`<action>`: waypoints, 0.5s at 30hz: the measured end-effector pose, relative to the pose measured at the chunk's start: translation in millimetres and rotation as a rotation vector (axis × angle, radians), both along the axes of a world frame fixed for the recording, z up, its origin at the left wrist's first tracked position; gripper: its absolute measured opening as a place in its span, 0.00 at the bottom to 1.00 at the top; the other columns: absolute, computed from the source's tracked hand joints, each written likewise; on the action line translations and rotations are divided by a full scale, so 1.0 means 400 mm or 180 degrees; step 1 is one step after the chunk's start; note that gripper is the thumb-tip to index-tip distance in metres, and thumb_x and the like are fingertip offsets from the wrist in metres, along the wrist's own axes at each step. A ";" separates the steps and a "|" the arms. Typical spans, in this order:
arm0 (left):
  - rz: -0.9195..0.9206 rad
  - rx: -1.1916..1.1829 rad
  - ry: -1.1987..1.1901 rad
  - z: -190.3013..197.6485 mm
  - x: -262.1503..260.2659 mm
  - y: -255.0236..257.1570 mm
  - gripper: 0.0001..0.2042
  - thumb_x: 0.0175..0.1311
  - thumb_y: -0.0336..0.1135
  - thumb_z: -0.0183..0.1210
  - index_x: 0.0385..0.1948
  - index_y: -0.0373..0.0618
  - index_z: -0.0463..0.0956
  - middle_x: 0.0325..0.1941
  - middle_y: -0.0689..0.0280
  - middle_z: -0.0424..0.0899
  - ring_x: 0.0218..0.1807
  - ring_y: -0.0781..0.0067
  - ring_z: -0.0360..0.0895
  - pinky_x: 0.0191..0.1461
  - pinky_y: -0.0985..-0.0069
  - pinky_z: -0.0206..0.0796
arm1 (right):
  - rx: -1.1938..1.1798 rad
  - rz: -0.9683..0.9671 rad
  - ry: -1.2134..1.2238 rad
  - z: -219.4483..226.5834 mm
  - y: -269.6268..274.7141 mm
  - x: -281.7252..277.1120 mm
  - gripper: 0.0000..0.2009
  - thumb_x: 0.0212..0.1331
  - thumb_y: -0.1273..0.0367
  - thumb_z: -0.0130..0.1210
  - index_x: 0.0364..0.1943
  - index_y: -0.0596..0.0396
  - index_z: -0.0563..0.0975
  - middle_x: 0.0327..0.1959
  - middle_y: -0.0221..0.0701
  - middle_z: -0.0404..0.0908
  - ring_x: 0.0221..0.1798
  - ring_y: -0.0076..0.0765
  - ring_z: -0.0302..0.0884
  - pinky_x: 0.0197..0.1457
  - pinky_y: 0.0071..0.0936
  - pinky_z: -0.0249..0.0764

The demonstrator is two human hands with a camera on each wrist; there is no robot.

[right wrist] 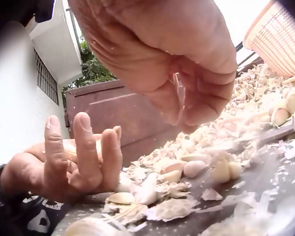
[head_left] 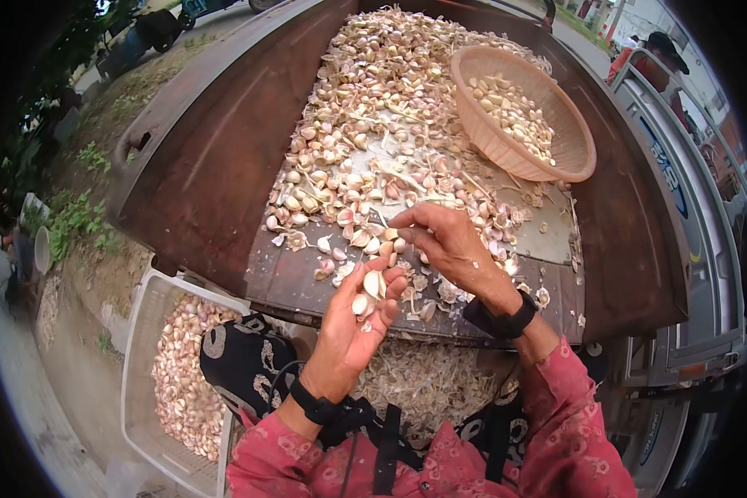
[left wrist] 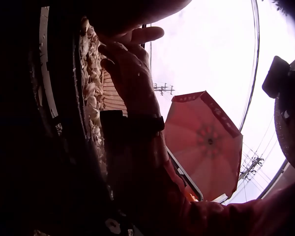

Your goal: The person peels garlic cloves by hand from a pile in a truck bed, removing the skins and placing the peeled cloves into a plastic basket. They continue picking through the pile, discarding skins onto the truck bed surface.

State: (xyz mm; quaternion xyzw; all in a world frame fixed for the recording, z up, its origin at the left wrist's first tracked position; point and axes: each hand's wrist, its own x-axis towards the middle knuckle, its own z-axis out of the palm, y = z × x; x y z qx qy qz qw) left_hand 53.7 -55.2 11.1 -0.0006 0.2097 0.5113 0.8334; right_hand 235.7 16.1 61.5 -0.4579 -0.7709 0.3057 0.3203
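Observation:
Palm up at the front edge of a metal cargo bed, my left hand (head_left: 346,328) holds a few pale garlic cloves (head_left: 374,285) in its bent fingers. My right hand (head_left: 459,253) hangs just above and to the right of it, palm down. Its thumb and forefinger tips come close together beside loose cloves; I cannot tell whether they pinch anything. In the right wrist view, a narrow bright gap shows between the fingertips (right wrist: 199,115). Loose garlic cloves (head_left: 365,199) and dry skins lie under both hands, thickening into a heap (head_left: 407,62) toward the back.
A pinkish plastic basket (head_left: 583,162) with pale cloves leans on the heap at right. Rusty side walls (head_left: 199,158) flank the bed. A white crate (head_left: 134,349) of cloves stands low at left. Shed skins (head_left: 427,378) lie below the bed's edge. A grey vehicle (head_left: 681,166) stands at right.

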 end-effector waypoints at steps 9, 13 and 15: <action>0.0587 0.0084 0.0434 -0.021 -0.022 0.035 0.14 0.76 0.40 0.49 0.49 0.37 0.72 0.46 0.58 0.81 0.48 0.65 0.82 0.48 0.72 0.80 | 0.0299 -0.0096 -0.0671 -0.077 0.072 0.008 0.10 0.63 0.66 0.57 0.36 0.61 0.78 0.33 0.44 0.80 0.40 0.51 0.79 0.43 0.42 0.73; 0.0598 0.0106 0.0113 0.011 -0.010 0.068 0.14 0.74 0.40 0.52 0.49 0.38 0.73 0.50 0.54 0.80 0.53 0.60 0.80 0.58 0.63 0.76 | -0.0130 0.0495 0.0314 0.033 0.009 -0.037 0.08 0.61 0.69 0.58 0.38 0.61 0.79 0.32 0.43 0.80 0.39 0.50 0.79 0.43 0.40 0.73; 0.0734 0.0008 0.0035 -0.015 -0.024 0.078 0.14 0.74 0.39 0.53 0.50 0.38 0.73 0.50 0.53 0.79 0.52 0.60 0.80 0.56 0.64 0.77 | 0.0236 0.0512 -0.0104 0.017 0.026 -0.032 0.07 0.60 0.70 0.58 0.38 0.60 0.79 0.32 0.42 0.80 0.40 0.50 0.79 0.44 0.41 0.73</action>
